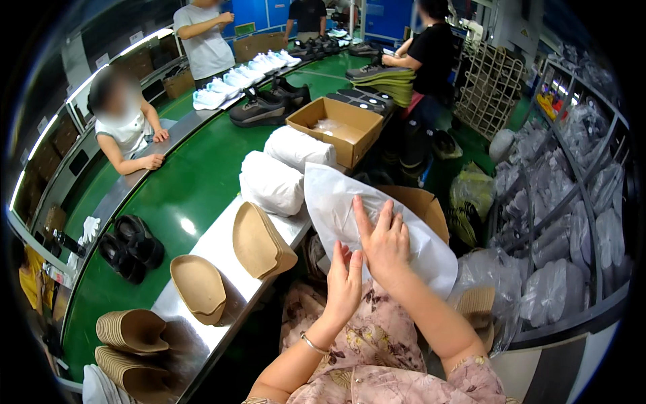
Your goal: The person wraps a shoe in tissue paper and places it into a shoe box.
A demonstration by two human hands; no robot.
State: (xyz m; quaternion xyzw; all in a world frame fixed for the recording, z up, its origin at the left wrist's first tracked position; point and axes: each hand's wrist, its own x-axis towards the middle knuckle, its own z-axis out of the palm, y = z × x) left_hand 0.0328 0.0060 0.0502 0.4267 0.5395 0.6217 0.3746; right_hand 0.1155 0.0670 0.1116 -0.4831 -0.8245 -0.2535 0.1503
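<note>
1. While the green conveyor fills the frame's left, the white tissue sheet sits at centre.
2. Right hand lies flat, fingers spread, on the sheet; left hand is open beside it, gripping nothing. Thin paper could tear.
3. What's under the sheet is hidden.

open box: a brown cardboard box sits on the green belt, lid off, with something clear and crinkly inside.
wrapped bundles: two white paper bundles lie just beside the open box, nearer the person.
box by the hands: a brown cardboard box stands at the belt's edge, partly hidden behind a white paper sheet.
far box: a brown carton stands at the far end of the belt.
bags: clear plastic bags fill the racks on the right.
wall labels: small white tags sit along the left wall.
</note>
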